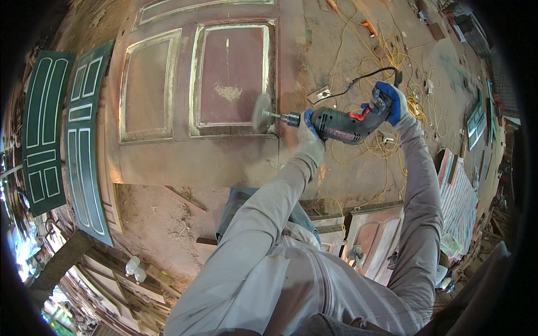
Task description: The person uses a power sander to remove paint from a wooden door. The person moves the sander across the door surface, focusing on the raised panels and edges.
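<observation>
Both my hands, in blue and grey work gloves, hold a dark power drill with red trim. My right hand wraps round its rear handle. Close behind the chuck, my left hand grips the front of the body. A round disc or brush, blurred as if spinning, sits on the drill's shaft. It is over the lower right corner of a moulded panel on a brown wooden door; whether it touches cannot be told. Pale, stripped-looking strips line the panel's moulding, and a light scuffed patch marks its middle.
A black cord runs from the drill to a white socket box. Tangled yellow cable covers the floor at right. Green panelled doors stand at left. White plastic bottles sit lower left, and a striped sheet lies at right.
</observation>
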Demonstrator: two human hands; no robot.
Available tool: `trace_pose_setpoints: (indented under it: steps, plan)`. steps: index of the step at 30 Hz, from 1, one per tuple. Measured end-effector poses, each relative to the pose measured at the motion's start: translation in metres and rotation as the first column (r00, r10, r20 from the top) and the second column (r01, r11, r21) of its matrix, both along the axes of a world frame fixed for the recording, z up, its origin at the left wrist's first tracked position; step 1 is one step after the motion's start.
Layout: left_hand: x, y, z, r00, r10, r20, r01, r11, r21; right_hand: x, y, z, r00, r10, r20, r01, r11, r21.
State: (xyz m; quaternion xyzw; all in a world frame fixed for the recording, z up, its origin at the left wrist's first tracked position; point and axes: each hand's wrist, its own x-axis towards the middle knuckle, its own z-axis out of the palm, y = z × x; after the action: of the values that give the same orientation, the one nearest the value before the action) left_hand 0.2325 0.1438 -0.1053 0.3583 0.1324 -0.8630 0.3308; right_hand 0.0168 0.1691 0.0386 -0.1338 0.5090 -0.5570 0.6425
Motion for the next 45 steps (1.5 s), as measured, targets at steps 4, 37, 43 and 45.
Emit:
trace_pose_setpoints:
  steps: [4, 37, 43, 45]
  plan:
    - [-0.014, -0.031, -0.02, 1.0, 0.018, 0.016, -0.017, 0.997, -0.075, -0.002, 0.002, -0.008, 0.991, -0.132, 0.0, 0.132, 0.99, -0.048]
    - [0.182, 0.029, 0.028, 0.927, -0.303, 0.223, 0.301, 0.953, 0.042, 0.273, 0.152, 0.029, 0.786, -0.614, -0.074, 0.588, 0.78, -0.214]
    - [0.233, -0.049, 0.035, 0.99, -0.097, 0.102, 0.109, 0.987, -0.119, 0.291, 0.051, 0.026, 0.876, -0.476, -0.078, 0.428, 0.841, -0.331]
    - [0.245, -0.075, 0.031, 0.998, -0.058, 0.022, 0.06, 0.993, -0.097, 0.289, 0.001, 0.024, 0.885, -0.442, -0.148, 0.402, 0.885, -0.235]
